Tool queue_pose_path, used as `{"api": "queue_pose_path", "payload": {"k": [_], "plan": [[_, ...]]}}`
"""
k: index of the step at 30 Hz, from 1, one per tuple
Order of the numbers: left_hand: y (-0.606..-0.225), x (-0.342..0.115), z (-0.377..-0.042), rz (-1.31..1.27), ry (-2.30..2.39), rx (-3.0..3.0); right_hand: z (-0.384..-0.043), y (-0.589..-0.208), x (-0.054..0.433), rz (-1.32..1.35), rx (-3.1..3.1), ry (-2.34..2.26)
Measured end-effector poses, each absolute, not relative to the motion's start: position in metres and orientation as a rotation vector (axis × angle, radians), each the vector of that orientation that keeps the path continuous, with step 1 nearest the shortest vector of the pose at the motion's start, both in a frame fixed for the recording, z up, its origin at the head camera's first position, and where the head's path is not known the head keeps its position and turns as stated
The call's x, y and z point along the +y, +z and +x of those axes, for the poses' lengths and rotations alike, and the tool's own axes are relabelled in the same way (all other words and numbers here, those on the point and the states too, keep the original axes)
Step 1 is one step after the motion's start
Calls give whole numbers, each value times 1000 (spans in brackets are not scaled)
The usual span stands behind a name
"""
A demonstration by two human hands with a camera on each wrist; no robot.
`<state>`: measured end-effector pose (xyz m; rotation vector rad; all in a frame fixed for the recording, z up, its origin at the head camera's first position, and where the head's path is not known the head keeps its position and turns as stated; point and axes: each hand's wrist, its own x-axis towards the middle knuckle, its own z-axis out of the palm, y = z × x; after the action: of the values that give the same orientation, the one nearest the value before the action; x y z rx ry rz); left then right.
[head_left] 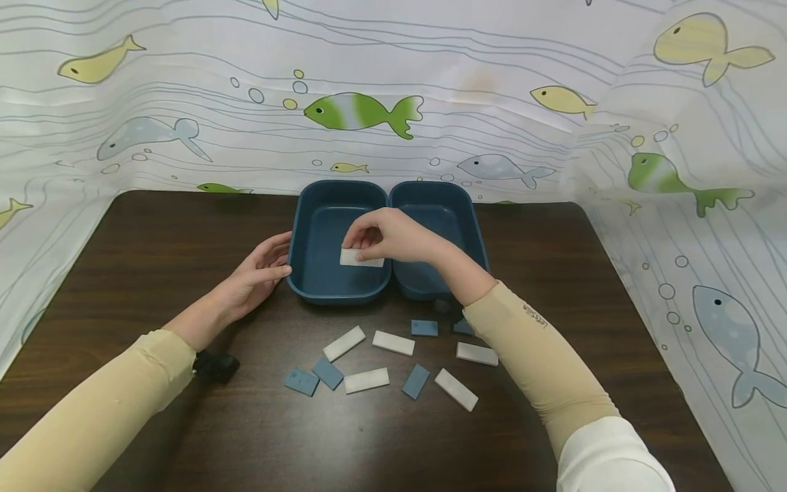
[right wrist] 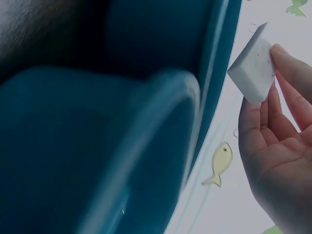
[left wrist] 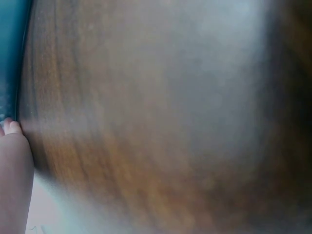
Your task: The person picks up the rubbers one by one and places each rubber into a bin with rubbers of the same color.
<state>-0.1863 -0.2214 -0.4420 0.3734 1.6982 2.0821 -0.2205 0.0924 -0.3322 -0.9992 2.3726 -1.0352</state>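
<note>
Between the thumb and fingers of my right hand (head_left: 393, 236) is a white rectangular block (head_left: 361, 257), pinched above the left blue bin (head_left: 339, 294). In the right wrist view the same block (right wrist: 256, 68) shows tilted, with small dark specks on its face. My left hand (head_left: 257, 277) is at the left bin's outer left side, thumb at the rim and fingers along the wall. The left wrist view catches part of that hand (left wrist: 12, 165) beside the bin's edge (left wrist: 14, 58). The right blue bin (head_left: 430, 205) stands close alongside, partly covered by my right forearm.
On the dark wooden table (head_left: 246, 437), in front of the bins, lie several white blocks (head_left: 367, 380) and several smaller blue-grey blocks (head_left: 301, 382). One blue-grey block (head_left: 462, 328) is partly hidden near my right sleeve. A fish-patterned sheet (head_left: 233, 123) hangs behind the table.
</note>
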Motion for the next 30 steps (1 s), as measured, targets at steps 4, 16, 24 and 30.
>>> {"api": "queue_pose_path", "payload": {"k": [4,16,24,30], "plan": [[-440,-221,-187,373,2082,1701,-230,-343,77,-1014,2330,-1025],[-440,-221,-188,356,2068,1720,-249,-375,51,-972,2180,-955],[-441,-221,-186,365,2080,1699,-255,-385,40,-934,2092,-905],[-441,-220,-185,387,2096,1693,-257,-389,37,-904,2074,-872]]}}
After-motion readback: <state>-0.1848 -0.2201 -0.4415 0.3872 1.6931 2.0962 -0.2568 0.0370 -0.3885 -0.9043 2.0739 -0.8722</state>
